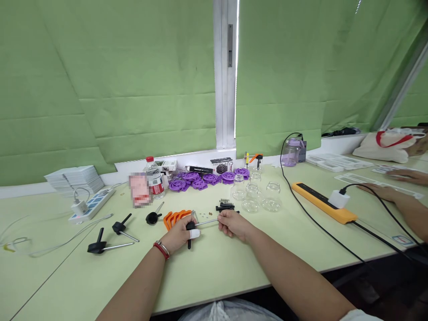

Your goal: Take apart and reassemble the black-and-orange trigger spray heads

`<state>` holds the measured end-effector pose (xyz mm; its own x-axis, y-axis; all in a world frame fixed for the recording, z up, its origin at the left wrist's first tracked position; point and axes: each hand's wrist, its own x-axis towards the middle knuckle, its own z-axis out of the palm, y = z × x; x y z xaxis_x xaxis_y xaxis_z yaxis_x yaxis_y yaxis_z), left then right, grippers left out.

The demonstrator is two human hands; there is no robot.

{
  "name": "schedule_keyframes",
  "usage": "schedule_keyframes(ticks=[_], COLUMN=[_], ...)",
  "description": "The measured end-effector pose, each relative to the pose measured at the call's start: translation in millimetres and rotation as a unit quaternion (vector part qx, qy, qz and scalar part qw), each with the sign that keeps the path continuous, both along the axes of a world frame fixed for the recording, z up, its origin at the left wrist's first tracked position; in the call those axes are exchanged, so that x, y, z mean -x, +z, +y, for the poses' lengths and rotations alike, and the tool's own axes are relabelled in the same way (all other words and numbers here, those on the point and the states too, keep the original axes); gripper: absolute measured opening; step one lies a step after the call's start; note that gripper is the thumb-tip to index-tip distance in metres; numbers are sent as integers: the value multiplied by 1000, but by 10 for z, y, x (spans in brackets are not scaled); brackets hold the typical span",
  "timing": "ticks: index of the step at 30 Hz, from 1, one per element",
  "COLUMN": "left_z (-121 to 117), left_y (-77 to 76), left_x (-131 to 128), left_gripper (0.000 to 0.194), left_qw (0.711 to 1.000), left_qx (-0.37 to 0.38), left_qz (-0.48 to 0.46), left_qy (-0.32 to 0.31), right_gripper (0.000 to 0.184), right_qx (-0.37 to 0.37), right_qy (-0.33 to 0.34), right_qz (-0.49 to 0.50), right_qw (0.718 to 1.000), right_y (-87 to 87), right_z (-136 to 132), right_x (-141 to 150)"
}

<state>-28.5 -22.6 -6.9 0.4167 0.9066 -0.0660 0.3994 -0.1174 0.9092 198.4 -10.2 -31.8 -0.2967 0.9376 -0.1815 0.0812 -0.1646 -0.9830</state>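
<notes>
My left hand (183,232) is closed around a black plastic piece (190,226) with a thin metal rod (206,222) sticking out to the right. White tape or a bandage covers the thumb. At the rod's far tip, my right hand (230,223) pinches with thumb and fingers; whether a small part sits there is hidden. Orange curved parts (175,217) lie just beyond my left hand. Black parts and springs (225,205) are behind my right hand. More black pieces with metal rods (97,246) lie to the left, and tiny bits (210,213) are scattered between.
Purple plastic parts (199,183) line the back beside a water bottle (154,180). Several clear glass jars (251,200) stand right of centre. A yellow power strip (323,203) and black cable lie further right. A co-worker's hands (384,192) rest at the far right.
</notes>
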Motion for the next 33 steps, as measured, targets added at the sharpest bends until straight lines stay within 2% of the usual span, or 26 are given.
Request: schedule_keyframes(ticks=[9, 17, 28, 33], left_z=[5, 18, 9, -4], left_y=[-16, -43, -36, -24], left_x=[6, 10, 5, -1], left_gripper=[28, 30, 31, 30], left_qw=[1000, 1000, 1000, 1000], left_qx=[3, 7, 4, 7], left_qz=[-7, -21, -18, -13], left_qy=[0, 1, 0, -2], right_gripper=[24, 5, 23, 21], right_qx=[5, 1, -9, -5], right_qy=[-7, -2, -2, -6], right_qz=[1, 8, -1, -4], right_qw=[1000, 1000, 1000, 1000], right_y=[-81, 40, -97, -75], right_z=[52, -32, 54, 43], right_x=[-8, 2, -1, 2])
